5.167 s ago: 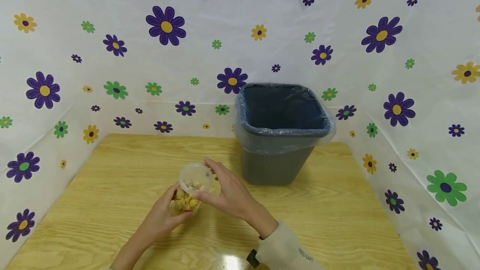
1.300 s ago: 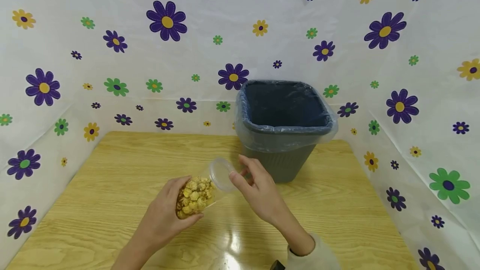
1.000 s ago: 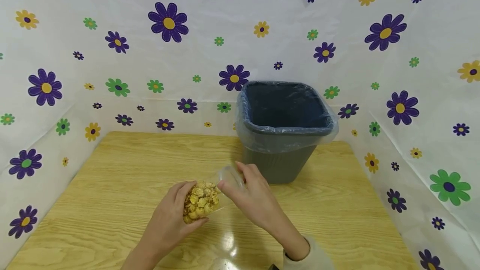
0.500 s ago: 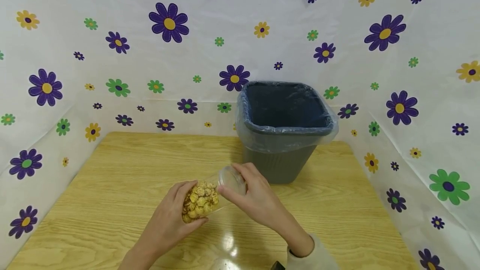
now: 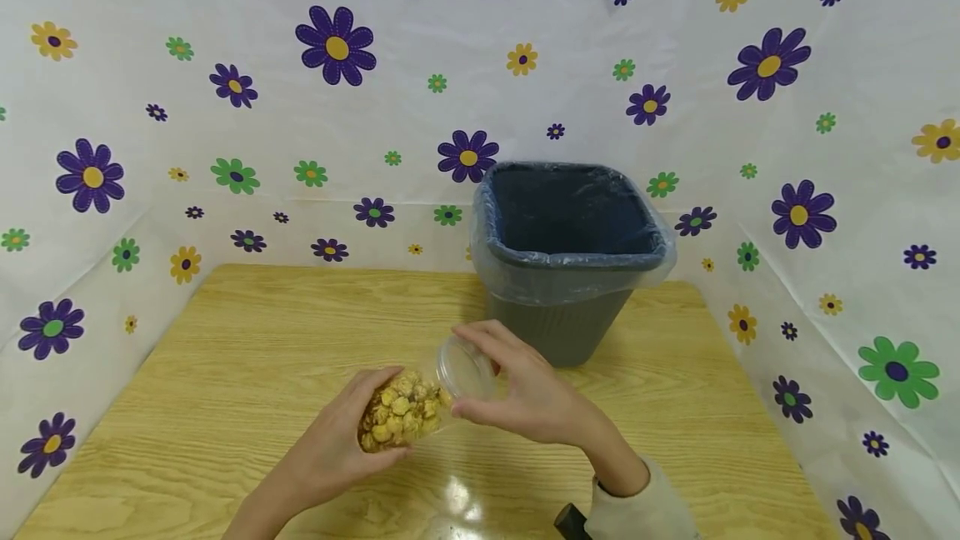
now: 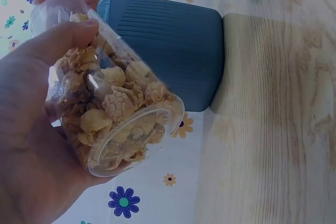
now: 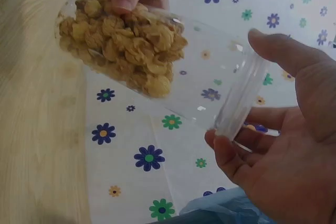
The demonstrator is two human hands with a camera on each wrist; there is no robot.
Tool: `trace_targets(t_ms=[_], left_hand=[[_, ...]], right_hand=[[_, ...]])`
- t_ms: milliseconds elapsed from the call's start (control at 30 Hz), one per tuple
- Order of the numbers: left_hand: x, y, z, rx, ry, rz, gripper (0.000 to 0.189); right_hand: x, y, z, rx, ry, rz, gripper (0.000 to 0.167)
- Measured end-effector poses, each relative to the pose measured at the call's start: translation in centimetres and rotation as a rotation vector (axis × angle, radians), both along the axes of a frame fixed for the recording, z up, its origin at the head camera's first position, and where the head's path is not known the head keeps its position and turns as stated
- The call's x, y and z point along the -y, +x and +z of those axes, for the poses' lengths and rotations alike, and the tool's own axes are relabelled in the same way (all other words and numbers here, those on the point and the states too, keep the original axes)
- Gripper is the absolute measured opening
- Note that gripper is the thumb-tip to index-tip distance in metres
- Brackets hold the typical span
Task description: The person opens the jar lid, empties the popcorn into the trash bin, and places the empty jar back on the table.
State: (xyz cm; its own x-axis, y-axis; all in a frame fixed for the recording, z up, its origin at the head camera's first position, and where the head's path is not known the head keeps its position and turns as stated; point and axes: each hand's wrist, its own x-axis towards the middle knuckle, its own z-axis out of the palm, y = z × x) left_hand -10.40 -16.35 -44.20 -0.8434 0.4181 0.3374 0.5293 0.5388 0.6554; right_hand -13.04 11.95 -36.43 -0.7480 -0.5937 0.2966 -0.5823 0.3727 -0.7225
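We list one white sheet (image 5: 405,115), printed with purple, green and yellow flowers, standing behind the work and along both sides.

One tabletop (image 5: 285,323), pale yellow wood grain, with bright glare near the front edge.

One bin (image 5: 555,327), dark grey-blue and upright, at the rear of the tabletop, right of centre, its mouth facing up.

One liner (image 5: 577,277), translucent plastic, folded outward over the bin's rim and hanging loosely round its upper part.

One sleeve (image 5: 641,507), light-coloured, on the right forearm.

Two hands, both grasping. The left hand (image 5: 337,444) is wrapped around the lower part of the jar; the right hand (image 5: 528,390) pinches the lid by its edge, thumb opposite fingers.

One jar (image 7: 205,85), clear and cylindrical, held tilted above the tabletop between the hands, in front of the bin and to its left, its mouth end toward the right hand.

One lot of popcorn (image 7: 123,45), yellow-brown, gathered toward the jar's base; the part nearest the mouth shows clear.

One lid (image 7: 241,95), clear, at the jar's mouth; we cannot tell how tightly it sits.
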Motion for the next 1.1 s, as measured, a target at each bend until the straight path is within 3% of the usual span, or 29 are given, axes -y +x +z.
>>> trace_targets(t_ms=[533, 700, 833, 967, 1100], left_hand=[[0.3, 0.0, 0.6, 0.124, 0.029, -0.152, 0.088], [0.4, 0.0, 0.7, 0.142, 0.018, -0.158, 0.087], [0.3, -0.1, 0.7, 0.163, 0.028, -0.148, 0.087], [0.1, -0.2, 0.8, 0.183, 0.057, -0.117, 0.087], [-0.2, -0.3, 0.9, 0.183, 0.079, -0.048, 0.088]], right_hand=[[-1.5, -0.3, 0.4, -0.039, 0.032, 0.193, 0.083], [-1.7, -0.5, 0.4, -0.035, 0.028, 0.212, 0.087], [-1.8, -0.6, 0.2, -0.06, 0.023, 0.204, 0.097], [-1.7, -0.6, -0.2, -0.042, -0.022, 0.143, 0.101], [-1.7, -0.6, -0.7, 0.034, -0.144, 0.045, 0.076]])
